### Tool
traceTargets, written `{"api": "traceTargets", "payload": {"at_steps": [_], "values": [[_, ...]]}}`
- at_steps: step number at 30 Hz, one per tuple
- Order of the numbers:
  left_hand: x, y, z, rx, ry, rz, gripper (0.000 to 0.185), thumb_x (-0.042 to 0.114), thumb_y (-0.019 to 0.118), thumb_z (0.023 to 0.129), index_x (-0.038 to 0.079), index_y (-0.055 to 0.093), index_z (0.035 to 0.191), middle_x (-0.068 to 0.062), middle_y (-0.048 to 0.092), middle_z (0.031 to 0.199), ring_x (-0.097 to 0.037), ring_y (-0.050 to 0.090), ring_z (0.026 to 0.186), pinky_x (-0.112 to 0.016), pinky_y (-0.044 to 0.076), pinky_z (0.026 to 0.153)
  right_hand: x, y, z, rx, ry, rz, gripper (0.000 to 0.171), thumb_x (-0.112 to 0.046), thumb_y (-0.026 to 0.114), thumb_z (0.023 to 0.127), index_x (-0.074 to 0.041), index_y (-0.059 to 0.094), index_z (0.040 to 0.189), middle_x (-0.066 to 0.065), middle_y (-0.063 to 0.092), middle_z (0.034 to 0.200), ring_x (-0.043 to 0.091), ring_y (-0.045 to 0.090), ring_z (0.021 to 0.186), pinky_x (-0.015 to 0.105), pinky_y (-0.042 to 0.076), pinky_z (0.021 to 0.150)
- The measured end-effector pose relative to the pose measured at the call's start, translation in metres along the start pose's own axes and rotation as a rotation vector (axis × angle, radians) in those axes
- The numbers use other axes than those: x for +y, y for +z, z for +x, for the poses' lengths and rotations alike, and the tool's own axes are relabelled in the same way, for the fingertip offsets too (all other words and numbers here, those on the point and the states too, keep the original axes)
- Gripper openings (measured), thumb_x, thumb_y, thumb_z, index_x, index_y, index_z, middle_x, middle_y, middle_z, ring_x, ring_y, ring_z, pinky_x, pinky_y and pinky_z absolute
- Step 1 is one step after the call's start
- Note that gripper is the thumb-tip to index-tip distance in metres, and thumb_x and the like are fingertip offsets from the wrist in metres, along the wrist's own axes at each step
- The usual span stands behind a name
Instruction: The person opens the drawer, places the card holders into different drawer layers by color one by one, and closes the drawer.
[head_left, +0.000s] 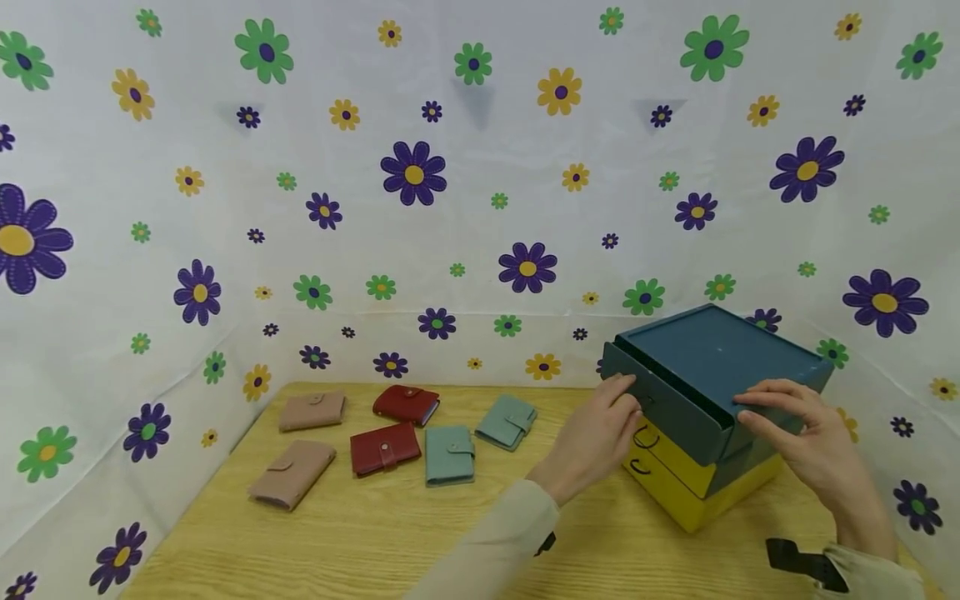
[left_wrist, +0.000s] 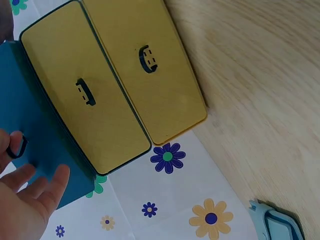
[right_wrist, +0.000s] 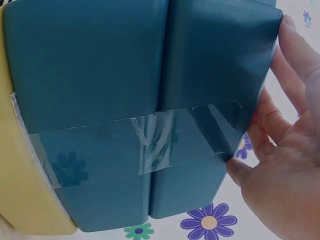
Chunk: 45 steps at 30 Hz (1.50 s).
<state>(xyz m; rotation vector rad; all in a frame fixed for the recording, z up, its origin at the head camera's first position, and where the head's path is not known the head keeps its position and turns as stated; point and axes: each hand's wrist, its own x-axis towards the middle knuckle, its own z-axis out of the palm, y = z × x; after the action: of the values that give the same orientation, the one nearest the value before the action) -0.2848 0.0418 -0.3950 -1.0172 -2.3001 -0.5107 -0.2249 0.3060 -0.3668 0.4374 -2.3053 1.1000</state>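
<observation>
A stack of small drawers stands at the right of the table, blue above and yellow below. Its top blue drawer is pulled out a little, leaving a dark gap behind its front. My left hand is at that front, and in the left wrist view its fingers hold the small black handle. On the right, my right hand rests on the top edge of the blue cabinet, fingers extended over it. Clear tape runs across the cabinet's side. The drawer's inside is hidden from view.
Several small snap-strap wallets lie left of the drawers: pink ones at the far left, red ones in the middle, pale green ones nearest my left arm. Yellow drawers with black handles sit beneath the blue one. A flowered cloth hangs behind.
</observation>
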Motion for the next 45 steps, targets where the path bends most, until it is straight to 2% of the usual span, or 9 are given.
{"api": "traceTargets", "payload": {"at_steps": [3,7,13,17,21,28,31,38,45], "values": [[-0.001,-0.002,-0.006,0.010,0.011,0.019,0.020,0.022,0.046,0.105,0.015,0.063,0.100,-0.008,0.049,0.148,-0.021,0.044,0.139,-0.026,0.036,0.112,0.001,0.000,0.000,-0.003,0.015,-0.014,0.020,-0.005,0.067,0.091,-0.002,0.070,0.111,-0.027,0.050,0.115,-0.010,0.035,0.115,0.020,0.026,0.089],[-0.003,-0.006,-0.015,0.010,-0.005,-0.020,0.018,0.022,0.047,0.105,0.015,0.063,0.103,-0.007,0.045,0.151,-0.021,0.040,0.142,-0.028,0.035,0.112,0.001,0.000,0.000,-0.001,0.028,-0.037,0.020,-0.007,0.067,0.092,-0.004,0.070,0.112,-0.028,0.049,0.115,-0.012,0.034,0.115,0.021,0.026,0.089],[-0.011,-0.013,-0.029,0.032,-0.008,-0.082,0.018,0.020,0.046,0.105,0.013,0.063,0.102,-0.006,0.043,0.153,-0.022,0.038,0.143,-0.027,0.037,0.111,0.002,0.006,0.002,0.019,-0.025,-0.030,0.018,-0.002,0.068,0.089,-0.002,0.071,0.108,-0.029,0.050,0.112,-0.010,0.035,0.113,0.021,0.025,0.088],[-0.018,-0.019,-0.035,0.059,0.013,-0.103,0.019,0.018,0.046,0.105,0.011,0.062,0.101,-0.008,0.045,0.151,-0.024,0.039,0.143,-0.028,0.040,0.109,0.001,0.010,0.006,0.033,-0.039,-0.039,0.018,-0.001,0.069,0.089,-0.001,0.071,0.106,-0.029,0.049,0.112,-0.009,0.034,0.112,0.027,0.025,0.089],[-0.026,-0.026,-0.040,0.076,0.014,-0.126,0.017,0.016,0.047,0.104,0.011,0.062,0.100,-0.009,0.047,0.149,-0.026,0.040,0.142,-0.031,0.042,0.109,0.000,0.014,0.009,0.030,-0.031,-0.024,0.018,-0.003,0.068,0.090,0.000,0.070,0.107,-0.029,0.048,0.112,-0.008,0.032,0.114,0.040,0.024,0.093],[-0.037,-0.032,-0.045,0.055,-0.003,-0.137,0.020,0.018,0.046,0.104,0.009,0.065,0.103,-0.009,0.047,0.150,-0.025,0.038,0.143,-0.034,0.038,0.112,-0.003,0.015,0.012,0.032,-0.027,-0.013,0.018,-0.005,0.067,0.091,0.001,0.070,0.108,-0.030,0.045,0.112,-0.011,0.028,0.115,0.060,0.024,0.093],[-0.041,-0.035,-0.047,0.039,-0.012,-0.160,0.021,0.018,0.046,0.105,0.009,0.065,0.105,-0.008,0.047,0.150,-0.024,0.037,0.144,-0.034,0.036,0.114,-0.003,0.015,0.013,0.039,-0.028,-0.011,0.018,-0.005,0.067,0.091,0.001,0.069,0.108,-0.031,0.044,0.112,-0.011,0.027,0.115,0.064,0.023,0.092],[-0.046,-0.040,-0.053,0.029,-0.016,-0.117,0.022,0.020,0.045,0.105,0.011,0.065,0.108,-0.006,0.045,0.151,-0.024,0.038,0.143,-0.034,0.037,0.114,-0.002,0.016,0.015,0.052,-0.051,-0.017,0.017,-0.004,0.066,0.092,0.001,0.069,0.108,-0.032,0.044,0.112,-0.011,0.026,0.116,0.058,0.020,0.097],[-0.051,-0.043,-0.061,0.034,-0.020,-0.119,0.024,0.023,0.042,0.106,0.013,0.063,0.105,-0.004,0.046,0.151,-0.022,0.039,0.143,-0.035,0.037,0.113,0.001,0.012,0.017,0.026,-0.009,-0.025,0.021,-0.009,0.066,0.093,0.001,0.069,0.111,-0.032,0.042,0.112,-0.012,0.022,0.114,0.069,0.021,0.092]]}}
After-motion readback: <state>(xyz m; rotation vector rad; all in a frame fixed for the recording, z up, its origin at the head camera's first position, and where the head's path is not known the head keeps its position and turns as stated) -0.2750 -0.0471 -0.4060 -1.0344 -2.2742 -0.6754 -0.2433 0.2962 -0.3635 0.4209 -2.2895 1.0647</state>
